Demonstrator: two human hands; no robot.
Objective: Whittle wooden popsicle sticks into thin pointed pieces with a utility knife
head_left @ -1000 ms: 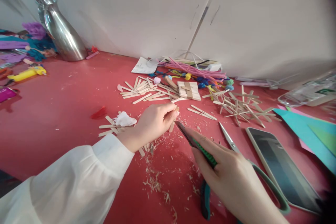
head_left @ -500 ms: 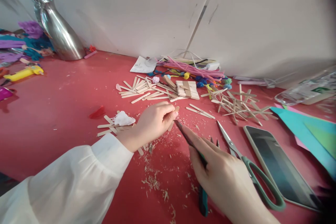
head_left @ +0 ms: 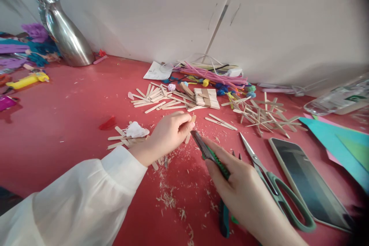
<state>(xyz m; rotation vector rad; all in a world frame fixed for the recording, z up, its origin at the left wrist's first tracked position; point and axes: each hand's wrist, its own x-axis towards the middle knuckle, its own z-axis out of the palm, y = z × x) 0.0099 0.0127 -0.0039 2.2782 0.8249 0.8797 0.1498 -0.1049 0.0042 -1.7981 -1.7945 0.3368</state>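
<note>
Pinched between the thumb and fingers of my left hand (head_left: 170, 132) is a wooden craft stick (head_left: 193, 118), one end poking out above the thumb. My right hand (head_left: 239, 184) is closed round a green and black utility knife (head_left: 215, 156), its blade pointing up and left, close to the stick's lower part. Wood shavings (head_left: 167, 200) lie scattered on the red table (head_left: 86, 130) below both hands. Partly under my right hand is a pair of pliers (head_left: 223, 219), much of it hidden. More craft sticks with a white scrap (head_left: 137, 130) lie left of my left wrist.
Beyond my hands lie loose craft sticks (head_left: 155, 98), a small stick panel (head_left: 206, 98) and pink pipe cleaners (head_left: 213, 73). Scissors (head_left: 259, 165), a phone (head_left: 308, 180) and coloured paper (head_left: 340, 142) are at right. A metal jug (head_left: 69, 34) and yellow glue gun (head_left: 29, 80) stand left.
The knife in my right hand has turned, so more of its blade side and green body shows. My left hand keeps hold of the stick in nearly the same place.
</note>
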